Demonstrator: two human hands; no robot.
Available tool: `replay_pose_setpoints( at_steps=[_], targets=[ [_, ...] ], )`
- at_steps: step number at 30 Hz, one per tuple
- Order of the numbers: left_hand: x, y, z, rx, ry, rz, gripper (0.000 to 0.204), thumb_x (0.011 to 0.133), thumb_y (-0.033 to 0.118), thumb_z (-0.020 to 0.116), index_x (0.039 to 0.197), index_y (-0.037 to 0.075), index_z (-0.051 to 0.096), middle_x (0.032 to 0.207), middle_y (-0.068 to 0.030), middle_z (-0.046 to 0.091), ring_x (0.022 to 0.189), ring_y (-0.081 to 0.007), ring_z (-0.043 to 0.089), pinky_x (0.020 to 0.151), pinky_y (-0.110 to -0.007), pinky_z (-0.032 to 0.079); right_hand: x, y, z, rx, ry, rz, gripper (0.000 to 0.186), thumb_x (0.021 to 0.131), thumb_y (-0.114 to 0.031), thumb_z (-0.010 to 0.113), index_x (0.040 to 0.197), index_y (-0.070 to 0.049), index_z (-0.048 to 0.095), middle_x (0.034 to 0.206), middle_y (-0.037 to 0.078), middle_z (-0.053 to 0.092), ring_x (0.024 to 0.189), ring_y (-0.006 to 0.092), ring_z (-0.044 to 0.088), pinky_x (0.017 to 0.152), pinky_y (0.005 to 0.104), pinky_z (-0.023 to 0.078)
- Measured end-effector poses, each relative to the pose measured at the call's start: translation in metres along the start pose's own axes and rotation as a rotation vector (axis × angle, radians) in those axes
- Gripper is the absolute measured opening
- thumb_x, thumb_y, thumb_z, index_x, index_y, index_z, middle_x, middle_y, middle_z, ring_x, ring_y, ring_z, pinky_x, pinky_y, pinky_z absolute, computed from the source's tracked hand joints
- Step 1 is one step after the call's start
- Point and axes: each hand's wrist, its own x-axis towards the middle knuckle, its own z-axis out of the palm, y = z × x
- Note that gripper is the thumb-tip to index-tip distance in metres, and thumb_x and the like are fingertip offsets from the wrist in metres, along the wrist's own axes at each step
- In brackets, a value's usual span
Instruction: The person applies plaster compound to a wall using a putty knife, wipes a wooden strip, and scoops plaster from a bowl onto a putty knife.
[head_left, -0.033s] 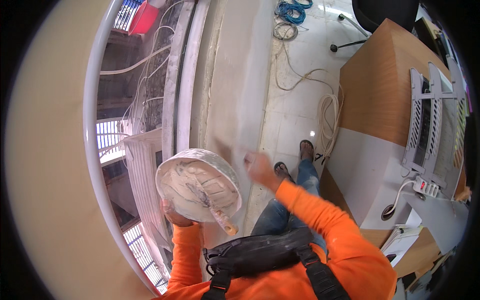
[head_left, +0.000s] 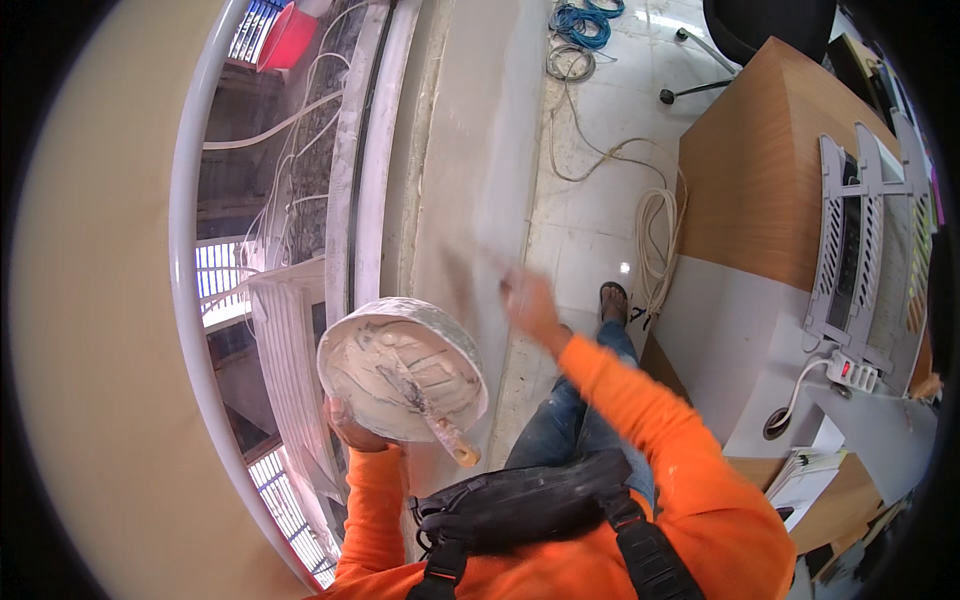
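My left hand (head_left: 352, 425) grips a round white tub (head_left: 462, 345) from its near left side. Pale, creamy filler (head_left: 365, 375) coats the inside of the tub. A putty knife (head_left: 437, 418) lies in it, its smeared handle poking out over the near right rim. My right hand (head_left: 530, 308) is closed and blurred by motion, to the right of the tub and above the pale ledge (head_left: 485, 150). From its fingers a thin, smeared tool with a brownish blade (head_left: 458, 275) reaches toward the ledge; it looks like a scraper, though the blur hides its exact shape.
A window frame (head_left: 365, 160) runs along the left of the ledge. On the right stands a wooden desk (head_left: 740, 180) with a power strip (head_left: 852, 372). Coiled cable (head_left: 655, 235) and blue cable (head_left: 582, 25) lie on the tiled floor, near an office chair (head_left: 770, 25).
My right hand has moved slightly away from me and to the right, with the blurred tool. The tub has shifted a little to the right in my left hand.
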Motion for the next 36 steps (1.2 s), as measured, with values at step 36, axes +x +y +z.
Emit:
replay_pose_setpoints(
  at_steps=[36],
  targets=[
    [-0.012,-0.012,0.008,-0.116,0.025,-0.061,0.084,0.075,0.059,0.052,0.139,0.009,0.032,0.133,-0.0112,0.041,0.120,-0.0298,0.042,0.101,-0.046,0.035,0.130,0.055,-0.001,-0.038,0.365,-0.210,0.030,0.077,-0.014,0.046,0.099,-0.001,0.063,0.081,0.024,0.061,0.076,0.0402,0.059,0.068,0.0463,0.047]
  ],
)
